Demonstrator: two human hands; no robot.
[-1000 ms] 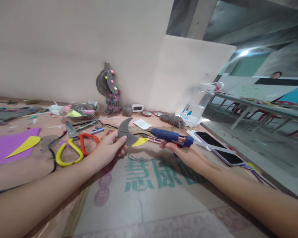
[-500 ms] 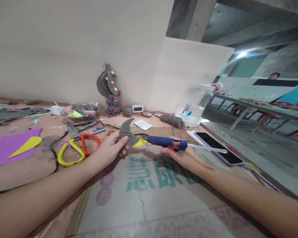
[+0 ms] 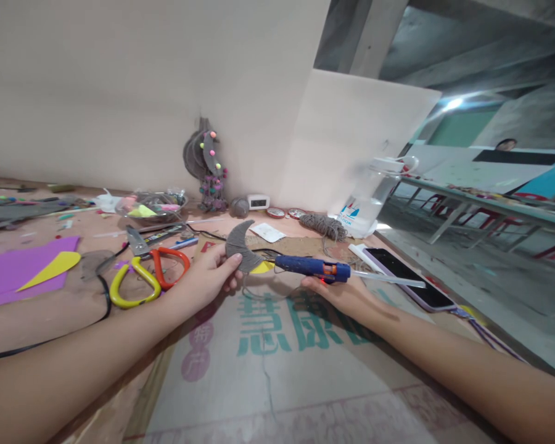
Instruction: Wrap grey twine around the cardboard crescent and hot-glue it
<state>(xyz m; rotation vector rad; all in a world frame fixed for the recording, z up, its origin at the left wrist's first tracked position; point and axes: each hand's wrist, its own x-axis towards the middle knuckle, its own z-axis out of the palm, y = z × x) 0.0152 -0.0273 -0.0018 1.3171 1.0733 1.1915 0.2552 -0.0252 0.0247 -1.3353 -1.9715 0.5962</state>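
Observation:
Between the thumb and fingers of my left hand (image 3: 219,270) is a crescent moon wrapped in grey yarn (image 3: 239,246). My right hand (image 3: 335,295) grips a blue hot glue gun (image 3: 300,266), a clear glue stick (image 3: 388,279) jutting from its back end. The gun's nozzle is close to the crescent's lower tip; whether they touch I cannot tell. A yellow piece (image 3: 262,267) shows just under that tip, partly hidden. A strand of grey yarn (image 3: 266,370) trails down over the printed cardboard (image 3: 203,401) below my hands.
Scissors with yellow and red handles (image 3: 136,287), purple sheets (image 3: 18,271) and a yellow cutout (image 3: 50,270) lie left. Behind are a bowl of craft bits (image 3: 152,209), a yarn bundle (image 3: 324,226) and a water jug (image 3: 363,197). A phone (image 3: 409,277) lies right. A person (image 3: 506,145) is far off.
The whole view has shifted slightly to the right. Both hands keep their holds, and the crescent and glue gun stay in nearly the same position relative to each other.

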